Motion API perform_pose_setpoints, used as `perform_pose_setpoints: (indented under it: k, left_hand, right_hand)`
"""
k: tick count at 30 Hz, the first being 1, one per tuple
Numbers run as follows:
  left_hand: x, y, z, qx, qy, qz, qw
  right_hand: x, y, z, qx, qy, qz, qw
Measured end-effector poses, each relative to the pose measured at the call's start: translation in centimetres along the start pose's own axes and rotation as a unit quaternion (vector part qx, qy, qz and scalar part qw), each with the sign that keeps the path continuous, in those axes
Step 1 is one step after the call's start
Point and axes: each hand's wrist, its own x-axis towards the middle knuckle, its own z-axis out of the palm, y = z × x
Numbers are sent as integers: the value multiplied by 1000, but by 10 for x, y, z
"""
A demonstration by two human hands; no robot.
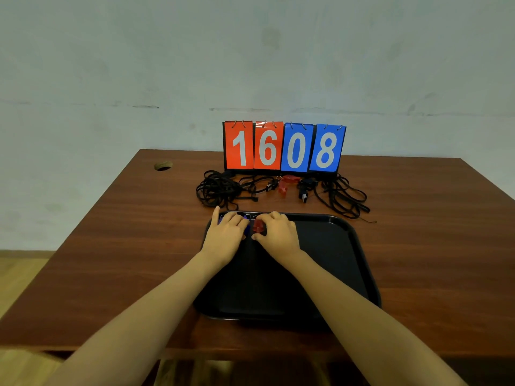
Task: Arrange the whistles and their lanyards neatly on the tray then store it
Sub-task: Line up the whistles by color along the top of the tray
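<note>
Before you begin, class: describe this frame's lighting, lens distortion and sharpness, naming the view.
Head view: soft, even light, faint shadows; the wide-angle lens splays the table edges and stretches the forearms; scoreboard digits read sharply; the black tray swallows detail; the blue whistle under the left hand and red whistle pinched by the right hand look smeared.

tray (328,260) black | red whistle (259,226) | blue whistle (246,218) | table (111,246) brown (wood grain)

Brown wooden table (111,246) against pale wall. Black tray (334,260) near front edge; flip scoreboard (284,147) reading 1608 at back; tangled black lanyards (220,188) and whistles (282,188) between. Cable hole (163,165) far left.
</note>
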Motion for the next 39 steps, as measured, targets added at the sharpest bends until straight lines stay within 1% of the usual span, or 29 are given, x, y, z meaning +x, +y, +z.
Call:
perform_pose_setpoints:
  k: [2,6,10,11,14,17,19,21,23,26,30,32,34,39]
  left_hand:
    - [-2,3,-6,-2,17,5,1000]
    - [-1,8,-16,-12,-3,17,1000]
    - [13,16,-20,-40,66,41,996]
    - [21,21,-22,-49,70,39,996]
    - [52,37,-25,-57,21,24,998]
    - [82,48,-21,-46,-28,15,998]
    - [101,50,-18,-58,-55,4,997]
    - [120,49,-13,-70,-68,-1,995]
    - [137,47,-6,-56,-71,4,996]
    - [156,45,4,-35,-84,5,996]
    - [168,45,14,-15,-111,24,993]
    - [170,44,19,-5,-110,40,993]
    - [168,41,22,-2,-93,54,994]
    - [151,34,22,-1,-54,86,995]
  right_hand:
    - [-3,2,-3,7,7,-2,1000]
    - [-7,15,-15,4,3,-1,1000]
    - [-1,34,-36,-18,21,18,999]
    - [3,39,-41,-23,30,25,999]
    - [21,55,-54,-33,48,44,997]
    - [44,71,-62,-42,29,58,997]
    - [62,81,-64,-50,11,64,997]
    - [83,87,-65,-47,0,59,997]
    - [102,91,-63,-54,-2,40,998]
    - [129,93,-57,-116,-9,7,993]
    - [154,93,-45,-161,-41,13,986]
    - [159,93,-39,-161,-57,21,985]
    - [159,93,-33,-164,-58,22,984]
    - [145,87,-27,-194,-11,-1,981]
